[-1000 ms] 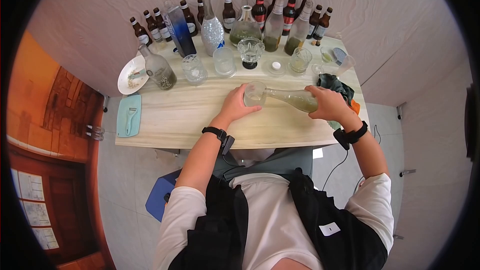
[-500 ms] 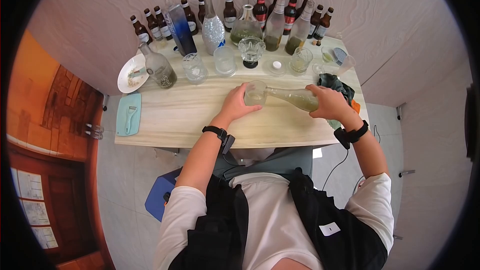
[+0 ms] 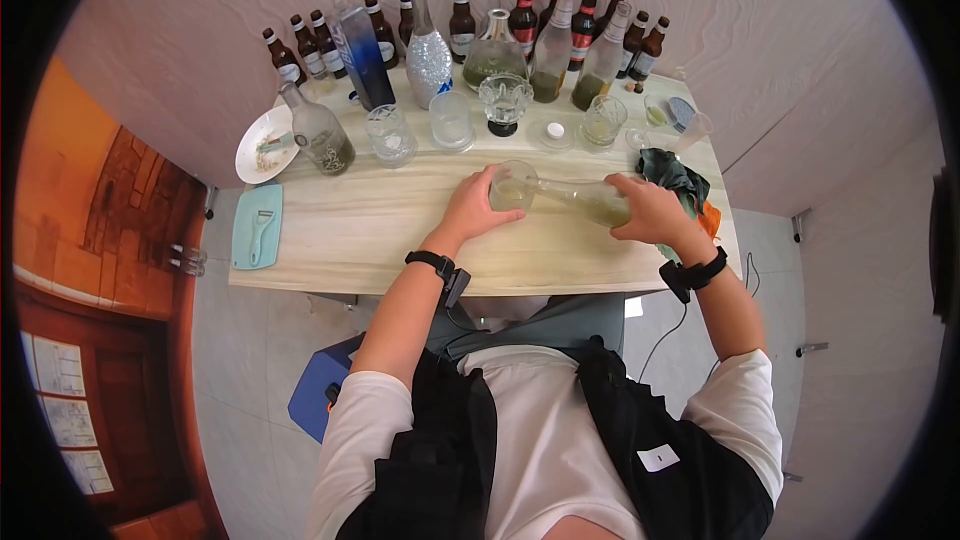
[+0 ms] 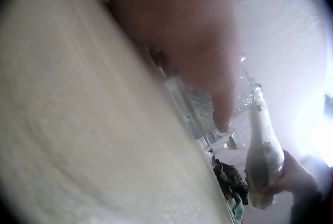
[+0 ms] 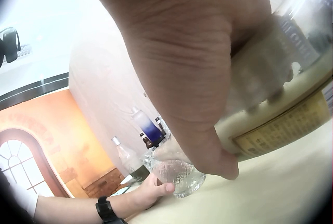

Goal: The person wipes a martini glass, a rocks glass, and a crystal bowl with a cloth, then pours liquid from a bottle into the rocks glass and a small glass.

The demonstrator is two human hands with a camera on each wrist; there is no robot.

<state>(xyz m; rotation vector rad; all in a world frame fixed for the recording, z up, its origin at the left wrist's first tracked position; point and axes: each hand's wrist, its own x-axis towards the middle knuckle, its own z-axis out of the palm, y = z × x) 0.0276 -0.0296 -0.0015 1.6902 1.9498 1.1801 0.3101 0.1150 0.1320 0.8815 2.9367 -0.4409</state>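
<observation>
My left hand (image 3: pixel 472 208) holds a patterned clear glass (image 5: pixel 183 178) upright on the table, its thumb and fingers round the near-left side. A clear glass bottle (image 3: pixel 580 202) with cloudy greenish liquid slants in from the right, its mouth right at the glass's rim. My right hand (image 3: pixel 652 212) grips that bottle round its wide lower part. In the right wrist view a yellowish label (image 5: pixel 291 130) shows on the bottle's side. The left wrist view shows the bottle's neck nearer to me than its base; most of the glass there hides behind my left hand.
Behind stand more tumblers (image 3: pixel 452 120), a footed glass (image 3: pixel 505 105), tall bottles (image 3: pixel 428 65) and a row of brown beer bottles (image 3: pixel 462 30). On the left lie a white plate (image 3: pixel 250 168) and a teal board (image 3: pixel 246 248) with a peeler. Dark cloth (image 3: pixel 672 172) lies right.
My right hand has shifted slightly left and toward me with the bottle, its mouth staying at the glass. My left hand and the glass have hardly moved.
</observation>
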